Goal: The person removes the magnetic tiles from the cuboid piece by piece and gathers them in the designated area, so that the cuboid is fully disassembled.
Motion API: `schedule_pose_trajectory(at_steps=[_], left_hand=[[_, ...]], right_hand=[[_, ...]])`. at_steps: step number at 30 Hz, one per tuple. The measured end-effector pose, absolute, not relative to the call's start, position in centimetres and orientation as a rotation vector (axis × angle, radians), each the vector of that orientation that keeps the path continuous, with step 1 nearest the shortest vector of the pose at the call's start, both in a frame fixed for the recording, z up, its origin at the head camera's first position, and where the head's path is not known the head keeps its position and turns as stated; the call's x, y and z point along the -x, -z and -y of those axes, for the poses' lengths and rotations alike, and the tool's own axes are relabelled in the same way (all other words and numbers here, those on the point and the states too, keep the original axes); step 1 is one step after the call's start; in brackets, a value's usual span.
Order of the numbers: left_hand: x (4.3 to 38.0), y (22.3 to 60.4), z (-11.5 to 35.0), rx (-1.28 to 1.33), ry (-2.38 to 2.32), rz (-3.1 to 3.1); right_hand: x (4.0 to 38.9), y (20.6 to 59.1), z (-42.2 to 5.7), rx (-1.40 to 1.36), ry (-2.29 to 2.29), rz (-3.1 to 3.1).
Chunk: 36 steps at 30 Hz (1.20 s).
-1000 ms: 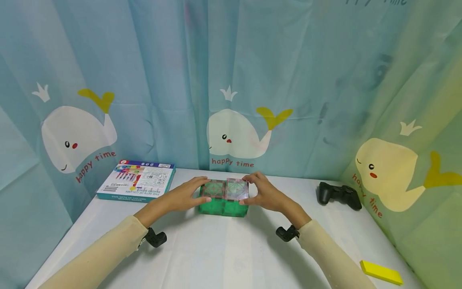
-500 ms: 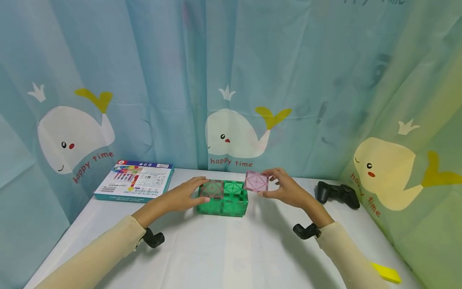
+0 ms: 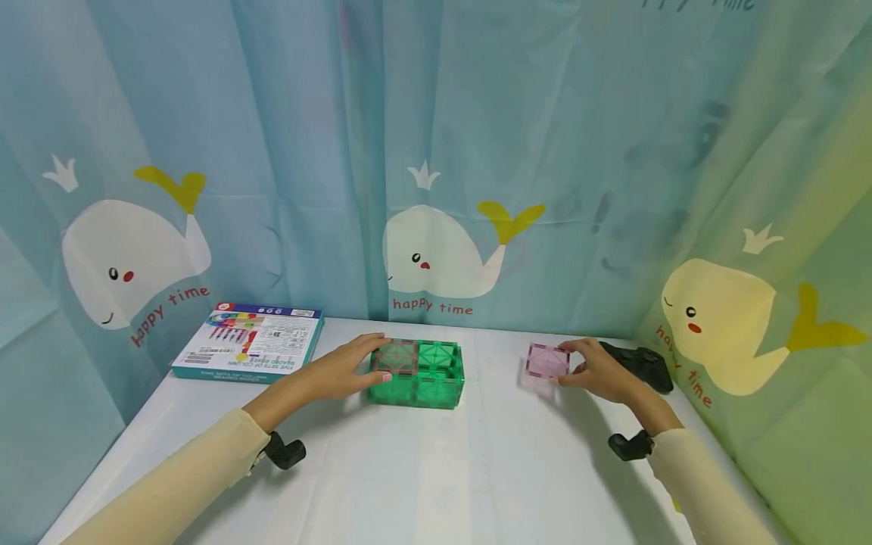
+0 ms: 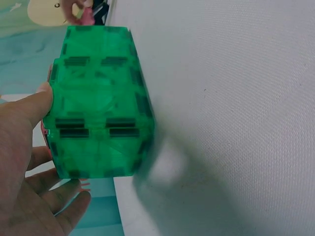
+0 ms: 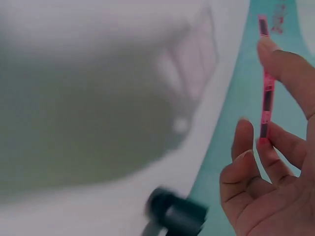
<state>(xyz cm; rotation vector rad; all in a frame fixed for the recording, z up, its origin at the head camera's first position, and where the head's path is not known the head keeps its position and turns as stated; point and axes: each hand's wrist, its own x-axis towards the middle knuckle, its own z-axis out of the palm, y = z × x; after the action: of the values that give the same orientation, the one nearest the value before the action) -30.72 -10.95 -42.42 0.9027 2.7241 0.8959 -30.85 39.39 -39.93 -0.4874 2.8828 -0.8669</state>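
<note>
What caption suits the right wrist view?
Right hand pinches a pink tile, seen edge-on against the curtain.

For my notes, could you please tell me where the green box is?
The green box sits just below the head view's centre on the white table, the left hand at its left end.

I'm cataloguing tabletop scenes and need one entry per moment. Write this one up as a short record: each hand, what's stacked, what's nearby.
Left hand: grips the green block near its left end
Stacked: a pink tile lies on the left half of the block's top
Right hand: pinches a second pink tile above the white table
Nearby right: black game controller, partly hidden
Nearby left: flat printed box
Backdrop: whale-print curtain
</note>
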Motion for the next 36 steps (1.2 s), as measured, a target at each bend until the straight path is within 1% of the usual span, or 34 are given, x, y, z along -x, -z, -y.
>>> schedule_pose_trajectory(at_steps=[7, 15, 29, 36], left_hand=[[30.6, 42.5, 11.2, -0.900, -0.891, -2.733], [30.6, 42.6, 11.3, -0.894, -0.893, -2.738], [30.7, 42.5, 10.9, -0.899, -0.902, -2.723], [30.7, 42.4, 10.9, -0.897, -0.910, -2.721]], right_hand=[[30.7, 40.6, -42.1, 0.477, 0.656, -2.946], [32.0, 40.9, -43.2, 0.427, 0.448, -2.925], [32.6, 40.5, -41.6, 0.428, 0.298, -2.853], [32.5, 39.4, -38.2, 0.490, 0.233, -2.908]])
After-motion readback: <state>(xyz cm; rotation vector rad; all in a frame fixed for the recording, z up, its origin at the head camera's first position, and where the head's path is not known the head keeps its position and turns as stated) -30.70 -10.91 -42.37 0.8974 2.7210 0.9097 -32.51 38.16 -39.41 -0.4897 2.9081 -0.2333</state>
